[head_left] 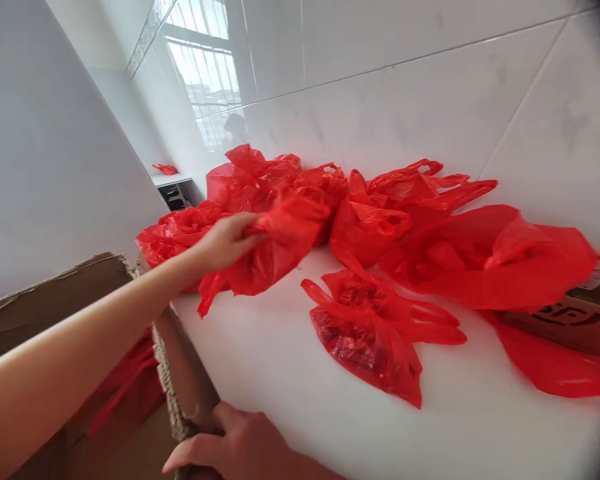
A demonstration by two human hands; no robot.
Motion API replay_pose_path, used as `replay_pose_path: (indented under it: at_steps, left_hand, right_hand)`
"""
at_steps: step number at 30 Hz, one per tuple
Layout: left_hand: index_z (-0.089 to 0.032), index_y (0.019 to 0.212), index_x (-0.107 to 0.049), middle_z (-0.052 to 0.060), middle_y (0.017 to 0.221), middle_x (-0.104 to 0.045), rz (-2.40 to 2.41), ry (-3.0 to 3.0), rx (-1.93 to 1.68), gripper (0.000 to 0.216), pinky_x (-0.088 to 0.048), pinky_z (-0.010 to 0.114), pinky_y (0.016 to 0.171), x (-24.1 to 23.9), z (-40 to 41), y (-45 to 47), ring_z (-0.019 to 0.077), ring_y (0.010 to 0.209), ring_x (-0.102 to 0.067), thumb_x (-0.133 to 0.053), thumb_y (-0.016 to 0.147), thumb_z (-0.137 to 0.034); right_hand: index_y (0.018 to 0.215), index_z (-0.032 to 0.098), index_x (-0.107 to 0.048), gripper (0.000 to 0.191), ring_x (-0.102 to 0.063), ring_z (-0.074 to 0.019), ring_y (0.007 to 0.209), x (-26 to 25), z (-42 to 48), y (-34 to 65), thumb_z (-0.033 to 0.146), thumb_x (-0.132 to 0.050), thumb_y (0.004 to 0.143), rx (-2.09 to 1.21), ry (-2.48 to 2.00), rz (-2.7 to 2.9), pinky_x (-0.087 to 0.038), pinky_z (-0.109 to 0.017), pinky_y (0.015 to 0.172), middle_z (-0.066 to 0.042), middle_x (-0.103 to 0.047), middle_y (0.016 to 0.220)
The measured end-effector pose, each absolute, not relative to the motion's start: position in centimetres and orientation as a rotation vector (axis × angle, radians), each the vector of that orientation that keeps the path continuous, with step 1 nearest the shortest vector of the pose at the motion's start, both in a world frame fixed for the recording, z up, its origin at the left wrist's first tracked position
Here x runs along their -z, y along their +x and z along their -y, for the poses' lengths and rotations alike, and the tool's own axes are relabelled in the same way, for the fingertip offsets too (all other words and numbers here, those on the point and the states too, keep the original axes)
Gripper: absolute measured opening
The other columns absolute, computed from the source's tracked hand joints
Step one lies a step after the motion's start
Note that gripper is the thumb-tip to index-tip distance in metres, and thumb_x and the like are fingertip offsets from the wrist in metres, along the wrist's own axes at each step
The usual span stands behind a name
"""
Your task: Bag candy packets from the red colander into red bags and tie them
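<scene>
left hand [229, 241]: my fingers pinch the bag [291, 230] at three o'clock
bag: crinkled red plastic
right hand [253, 441]: i clamp ragged cardboard [165, 372]

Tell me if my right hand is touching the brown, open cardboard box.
Touching. The head view shows the right hand clasping the ragged rim of the brown, open cardboard box, with no gap between them.

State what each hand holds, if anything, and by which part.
Left hand: a red bag, by bunched plastic, exact part too blurred to tell. Right hand: the cardboard box, by its rim.
</scene>
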State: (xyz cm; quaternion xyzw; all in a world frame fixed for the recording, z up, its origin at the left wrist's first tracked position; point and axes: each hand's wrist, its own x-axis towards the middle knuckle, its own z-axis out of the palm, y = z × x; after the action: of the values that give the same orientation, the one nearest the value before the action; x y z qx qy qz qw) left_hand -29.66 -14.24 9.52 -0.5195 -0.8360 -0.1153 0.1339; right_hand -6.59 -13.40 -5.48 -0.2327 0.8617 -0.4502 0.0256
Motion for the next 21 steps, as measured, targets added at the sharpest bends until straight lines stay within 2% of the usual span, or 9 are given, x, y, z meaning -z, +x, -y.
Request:
replay_pose_path:
  at_steps: [1,2,5,9,12,15,19,21]
  left_hand:
    - [-0.014,0.109,-0.06,0.006,0.105,-0.065,2.45,-1.429,0.476,0.034,-0.053,0.034,0.082,-10.8,16.4,-28.8,0.0225,0.096,-0.064,-0.042,0.092,-0.038]
    - [-0.014,0.111,-0.059,0.005,0.103,-0.067,2.49,-1.329,0.784,0.037,-0.054,0.035,0.082,-11.9,18.6,-27.9,0.0231,0.096,-0.065,-0.046,0.091,-0.042]
    - [-0.014,0.112,-0.058,0.0,0.09,-0.07,2.543,-0.941,1.507,0.041,-0.058,0.038,0.077,-14.3,25.7,-25.6,0.0209,0.083,-0.07,-0.061,0.084,-0.044]
    - [-0.015,0.107,-0.061,0.0,0.079,-0.072,2.751,-0.275,1.907,0.054,-0.062,0.04,0.067,-13.6,35.7,-24.3,0.0216,0.065,-0.071,-0.077,0.065,-0.045]
    - [-0.017,0.112,-0.06,0.002,0.084,-0.075,2.915,0.156,2.158,0.062,-0.061,0.042,0.073,-9.5,42.3,-24.7,0.0266,0.074,-0.072,-0.081,0.059,-0.04]
    - [-0.015,0.113,-0.059,0.004,0.092,-0.076,3.067,0.324,2.362,0.057,-0.056,0.042,0.084,-3.3,46.7,-25.3,0.0268,0.085,-0.072,-0.077,0.063,-0.035]
    - [-0.012,0.104,-0.063,0.007,0.091,-0.076,3.222,0.458,2.365,0.047,-0.054,0.044,0.086,5.2,48.5,-25.7,0.0303,0.088,-0.071,-0.074,0.064,-0.032]
    - [-0.012,0.102,-0.064,0.007,0.09,-0.075,3.3,0.479,2.288,0.039,-0.054,0.043,0.084,9.1,48.3,-25.8,0.0302,0.092,-0.07,-0.071,0.07,-0.034]
  right_hand:
    - [0.122,0.046,-0.057,0.038,-0.061,-0.0128,0.081,5.7,13.5,-6.5,0.037,-0.055,0.086,1.402,-0.732,-2.668,-0.052,-0.024,0.079,0.003,-0.05,0.097]
    - [0.123,0.045,-0.057,0.039,-0.061,-0.0132,0.082,5.8,13.6,-6.4,0.036,-0.055,0.085,1.42,-0.748,-2.67,-0.052,-0.024,0.08,0.003,-0.05,0.097]
    - [0.124,0.04,-0.056,0.042,-0.061,-0.0143,0.088,6.2,13.7,-6.2,0.027,-0.054,0.084,1.501,-0.784,-2.655,-0.05,-0.026,0.083,0.001,-0.051,0.101]
    - [0.121,0.035,-0.057,0.044,-0.06,-0.0131,0.085,6.5,13.7,-6.1,0.014,-0.05,0.083,1.58,-0.819,-2.6,-0.049,-0.025,0.078,-0.001,-0.053,0.101]
    - [0.118,0.032,-0.058,0.045,-0.058,-0.0118,0.078,6.6,13.8,-6.2,0.009,-0.046,0.082,1.598,-0.839,-2.599,-0.048,-0.024,0.07,-0.001,-0.053,0.095]
    - [0.116,0.029,-0.059,0.044,-0.057,-0.0111,0.072,6.8,13.9,-6.4,0.007,-0.046,0.081,1.593,-0.904,-2.63,-0.048,-0.022,0.065,-0.002,-0.052,0.091]
    - [0.118,0.03,-0.056,0.048,-0.056,-0.0096,0.069,7.4,14.0,-6.6,0.003,-0.046,0.08,1.569,-1.001,-2.695,-0.047,-0.018,0.062,-0.002,-0.051,0.089]
    - [0.119,0.032,-0.055,0.05,-0.055,-0.0092,0.068,7.8,13.9,-6.6,0.003,-0.048,0.079,1.528,-1.015,-2.709,-0.047,-0.017,0.061,-0.001,-0.051,0.088]
